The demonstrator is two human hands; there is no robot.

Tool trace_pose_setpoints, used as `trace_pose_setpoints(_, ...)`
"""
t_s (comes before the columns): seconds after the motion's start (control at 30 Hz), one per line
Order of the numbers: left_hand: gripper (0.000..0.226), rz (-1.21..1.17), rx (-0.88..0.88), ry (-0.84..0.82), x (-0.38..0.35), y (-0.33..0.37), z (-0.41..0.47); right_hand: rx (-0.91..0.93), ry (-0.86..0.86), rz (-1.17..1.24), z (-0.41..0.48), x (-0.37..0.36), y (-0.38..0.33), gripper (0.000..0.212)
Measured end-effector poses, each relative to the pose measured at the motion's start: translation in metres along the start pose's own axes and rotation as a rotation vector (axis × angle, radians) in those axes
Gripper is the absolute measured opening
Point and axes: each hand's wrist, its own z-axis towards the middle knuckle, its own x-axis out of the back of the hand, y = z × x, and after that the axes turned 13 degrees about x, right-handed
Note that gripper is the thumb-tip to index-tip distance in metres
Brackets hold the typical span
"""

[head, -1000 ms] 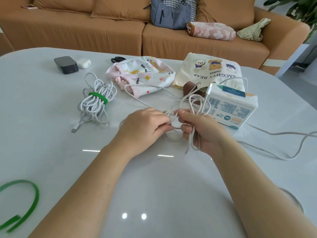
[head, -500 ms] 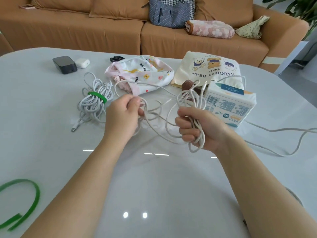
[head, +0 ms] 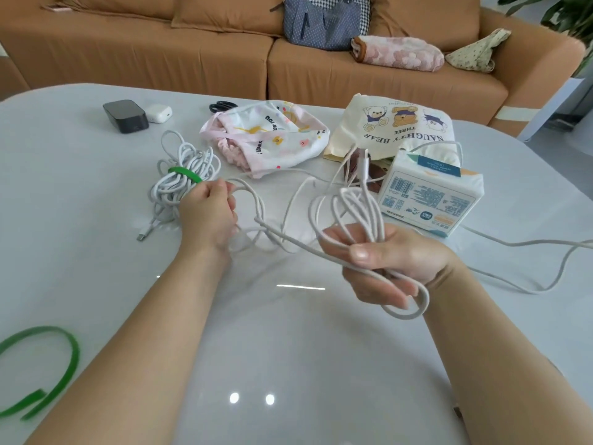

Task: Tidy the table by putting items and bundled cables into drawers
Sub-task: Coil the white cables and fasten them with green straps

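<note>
- The right hand (head: 390, 263) has its fingers curled round several loops of a white cable (head: 349, 208). The loops stand up above the fist and 1 loop hangs below it.
- The left hand (head: 208, 216) grips another strand of the same cable. The 2 hands are apart, and the strand runs slanting between them above the desk (head: 64, 226).
- The plug end (head: 364, 160) of the cable points up behind the loops. The rest of the cable trails over the desk to the right edge of the view.
- A second white cable bundle (head: 179, 191), tied with a green strap (head: 185, 172), lies on the desk just behind the left hand. I cannot tell if the hand touches it.
- A loose green strap (head: 65, 361) lies curved at the near left.
- A tissue pack (head: 430, 200) sits right of the loops, with white tissue coming out at its top.
- A pink and white drawstring pouch (head: 272, 136) lies at the middle far side, and what is inside is hidden.
- A cream tote bag (head: 396, 126) printed with 3 bears lies behind the tissue pack, and its content is not visible.
- A black box (head: 126, 115), a white earbud case (head: 158, 113) and black scissors (head: 221, 106) lie at the far side.
- Behind the desk is a brown sofa (head: 192, 56), which carries a blue bag (head: 321, 22) and a pink roll (head: 398, 54).
</note>
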Motion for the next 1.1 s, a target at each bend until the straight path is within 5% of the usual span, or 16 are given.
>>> trace_pose_setpoints(0.1, 0.023, 0.036, -0.039, 0.063, 0.001, -0.001, 0.004, 0.038, 0.094, 0.023, -0.004, 0.001, -0.002, 0.026)
trace_pose_setpoints(0.27, 0.032, 0.201, -0.204, 0.042, 0.0, -0.004, 0.002, -0.001, 0.507, -0.133, 0.002, 0.0, -0.002, 0.027)
trace_pose_setpoints(0.37, 0.034, 0.436, -0.539, 0.088, 0.002, -0.004, -0.004, -0.051, 0.485, -0.209, 0.004, 0.0, -0.003, 0.028)
trace_pose_setpoints(0.5, 0.027, 0.447, -0.833, 0.037, 0.0, 0.001, -0.019, -0.077, 0.535, -0.123, 0.004, 0.01, 0.001, 0.026)
trace_pose_setpoints(0.83, 0.012, 0.878, -0.862, -0.251, 0.0, -0.013, -0.009, 0.067, 0.457, -0.038, 0.0, 0.01, 0.002, 0.026)
trace_pose_setpoints(1.07, 0.009, 0.779, -0.886, -0.207, 0.001, -0.004, -0.021, -0.06, 0.296, -0.055, 0.004, 0.005, 0.006, 0.003)
trace_pose_setpoints(1.1, 0.006, 0.754, -0.865, -0.206, 0.0, -0.003, -0.023, -0.05, 0.305, -0.072, 0.005, 0.007, 0.007, 0.014)
